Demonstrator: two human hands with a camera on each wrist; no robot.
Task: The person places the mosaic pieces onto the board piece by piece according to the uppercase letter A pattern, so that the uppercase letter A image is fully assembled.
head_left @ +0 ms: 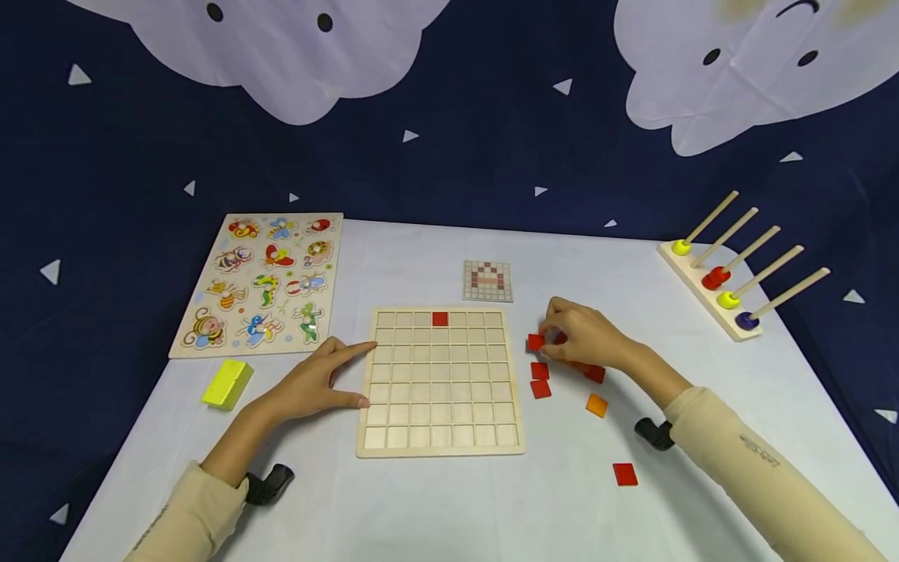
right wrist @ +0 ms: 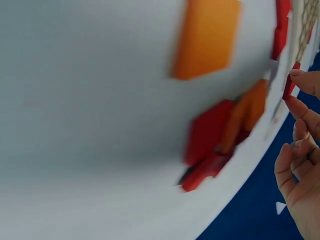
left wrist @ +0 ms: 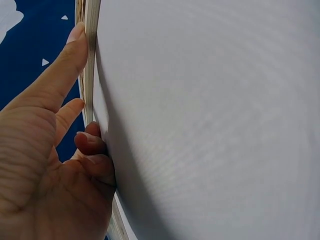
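A wooden grid board [head_left: 441, 447] lies on the white table, with one red square tile [head_left: 440, 318] in its top row. My left hand [head_left: 316, 384] touches the board's left edge with the index finger and thumb spread apart. In the left wrist view, other fingers of that hand [left wrist: 55, 150] are bent beside the board's edge [left wrist: 90, 55]. Just right of the board, my right hand [head_left: 584, 334] pinches a red tile [right wrist: 290, 85] between thumb and index finger. Below it lie two loose red tiles [head_left: 539, 371]. More red and orange tiles [right wrist: 212, 130] are heaped under the hand, partly hidden.
A small pattern card [head_left: 488, 281] lies behind the board. An insect puzzle board [head_left: 256, 285] and a yellow block [head_left: 228, 384] are at left. At the back right stands a bead-peg rack [head_left: 709, 293]. An orange tile [head_left: 597, 405] and a red tile [head_left: 625, 474] lie nearer the front.
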